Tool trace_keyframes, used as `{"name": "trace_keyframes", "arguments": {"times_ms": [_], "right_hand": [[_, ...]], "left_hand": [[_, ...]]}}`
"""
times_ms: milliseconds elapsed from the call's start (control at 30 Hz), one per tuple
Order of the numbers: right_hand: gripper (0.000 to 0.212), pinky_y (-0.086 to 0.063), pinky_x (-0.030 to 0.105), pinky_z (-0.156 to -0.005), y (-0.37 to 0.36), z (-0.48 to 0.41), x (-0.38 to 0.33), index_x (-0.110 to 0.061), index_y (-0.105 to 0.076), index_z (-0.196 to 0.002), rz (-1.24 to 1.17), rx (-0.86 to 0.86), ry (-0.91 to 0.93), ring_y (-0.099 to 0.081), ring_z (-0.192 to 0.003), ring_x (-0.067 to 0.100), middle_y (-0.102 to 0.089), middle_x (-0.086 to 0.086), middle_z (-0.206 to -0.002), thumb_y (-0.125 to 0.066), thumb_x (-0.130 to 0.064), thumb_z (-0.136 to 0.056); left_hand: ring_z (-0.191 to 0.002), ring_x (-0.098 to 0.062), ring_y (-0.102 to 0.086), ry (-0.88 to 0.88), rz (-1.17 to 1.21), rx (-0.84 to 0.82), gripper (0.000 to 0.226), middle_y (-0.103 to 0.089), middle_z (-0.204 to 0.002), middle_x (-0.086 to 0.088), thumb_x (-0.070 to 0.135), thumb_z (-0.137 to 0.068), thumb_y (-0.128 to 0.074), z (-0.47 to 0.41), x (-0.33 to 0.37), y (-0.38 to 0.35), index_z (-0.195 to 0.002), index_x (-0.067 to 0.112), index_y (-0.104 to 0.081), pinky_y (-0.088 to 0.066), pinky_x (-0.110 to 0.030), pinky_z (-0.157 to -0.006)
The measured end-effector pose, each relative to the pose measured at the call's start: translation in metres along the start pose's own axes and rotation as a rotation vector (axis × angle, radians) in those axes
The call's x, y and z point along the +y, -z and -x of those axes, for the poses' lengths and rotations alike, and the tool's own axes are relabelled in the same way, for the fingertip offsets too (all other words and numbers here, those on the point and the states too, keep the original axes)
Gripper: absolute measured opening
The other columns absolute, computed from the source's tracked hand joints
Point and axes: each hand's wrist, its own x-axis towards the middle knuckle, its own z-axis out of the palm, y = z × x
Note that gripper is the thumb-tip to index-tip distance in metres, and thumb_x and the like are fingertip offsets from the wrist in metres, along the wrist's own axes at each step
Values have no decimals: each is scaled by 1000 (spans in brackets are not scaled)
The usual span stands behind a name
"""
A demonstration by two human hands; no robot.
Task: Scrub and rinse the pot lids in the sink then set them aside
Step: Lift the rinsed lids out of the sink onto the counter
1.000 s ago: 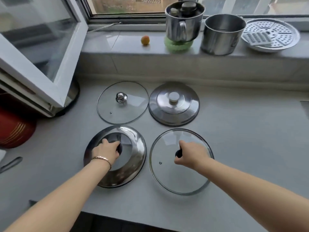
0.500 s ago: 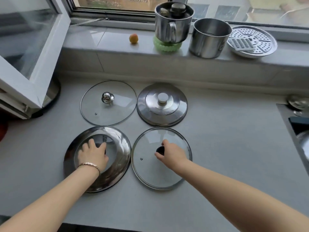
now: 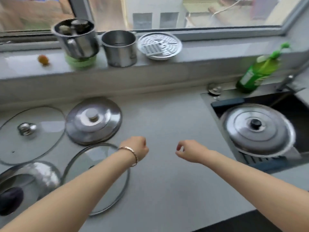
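Observation:
Four pot lids lie on the grey counter at the left: a glass lid with a metal knob, a steel lid with a white knob, a steel-rimmed lid with a dark knob and a glass lid partly under my left forearm. A large steel lid with a black knob rests in the dark sink at the right. My left hand and my right hand hover over bare counter between the lids and the sink, fingers loosely curled, holding nothing.
On the window sill stand two steel pots, a perforated steamer plate and a small orange fruit. A green detergent bottle and the tap stand behind the sink. The counter's front edge runs along the bottom right.
Both hands have let go of the knobs of the two near lids and moved right. The view has swung right, bringing the sink and its lid into sight.

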Motion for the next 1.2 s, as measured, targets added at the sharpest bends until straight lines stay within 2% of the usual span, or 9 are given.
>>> {"name": "trace_keyframes", "arguments": {"times_ms": [233, 400, 633, 700, 767, 833, 900, 1067, 1200], "right_hand": [[23, -40, 27, -77, 70, -5, 205, -19, -64, -105, -92, 204, -131, -58, -105, 24, -65, 4, -112, -48, -25, -89], [22, -43, 30, -79, 107, -6, 339, -22, -61, -103, -150, 232, -242, -58, -104, 27, -65, 4, -111, -44, -25, -91], [22, -46, 32, -79, 120, -6, 453, -21, -62, -99, -215, 280, -348, -59, -99, 29, -65, 6, -107, -42, -24, -90], [21, -46, 31, -79, 117, -6, 470, -22, -62, -99, -219, 272, -359, -59, -100, 27, -65, 4, -108, -43, -24, -90], [22, -44, 30, -76, 114, -6, 483, -24, -62, -101, -212, 269, -365, -59, -100, 26, -65, 2, -109, -43, -23, -90], [23, -41, 29, -73, 114, -5, 493, -23, -62, -103, -208, 294, -377, -59, -100, 28, -65, 3, -108, -43, -23, -91], [24, -42, 30, -72, 113, -4, 503, -22, -63, -104, -233, 344, -398, -59, -99, 30, -66, 5, -107, -42, -23, -92], [24, -46, 30, -69, 119, 3, 527, -22, -61, -109, -356, 408, -438, -61, -92, 28, -67, 6, -105, -44, -21, -92], [26, -43, 27, -65, 130, -5, 523, -22, -63, -106, -362, 402, -402, -62, -87, 28, -67, 5, -99, -43, -19, -90]], "left_hand": [[-112, -26, -55, -139, 52, -56, 28, -60, -122, -7, 24, -92, -42, -61, 207, -32, -114, 19, -58, -43, -28, -88], [-110, -28, -55, -147, 125, -96, 33, -59, -122, -9, 21, -90, -42, -105, 341, -60, -121, 17, -52, -46, -30, -88], [-106, -33, -56, -205, 41, -79, 54, -39, -133, -10, 34, -90, -48, -180, 468, -89, -139, 28, -26, -41, -34, -76], [-110, -34, -54, -148, 51, -108, 55, -35, -137, -13, 35, -90, -49, -201, 485, -93, -140, 27, -28, -43, -35, -82], [-111, -34, -52, -102, 47, -140, 42, -41, -131, -15, 34, -89, -52, -216, 494, -98, -128, 22, -41, -42, -34, -84], [-107, -32, -54, -127, 72, -129, 17, -51, -121, -14, 28, -88, -53, -222, 496, -102, -103, 23, -48, -40, -29, -77], [-98, -31, -59, -170, 111, -100, 9, -56, -113, -11, 23, -87, -52, -220, 496, -103, -88, 27, -44, -35, -25, -67], [-81, -33, -58, -179, 247, 75, 13, -57, -95, -11, 24, -86, -50, -201, 478, -85, -95, 16, -45, -44, -33, -65], [-62, -24, -62, -182, 614, 191, 11, -60, -72, -8, 11, -91, -46, -184, 452, -44, -100, 15, -52, -54, -34, -56]]}}
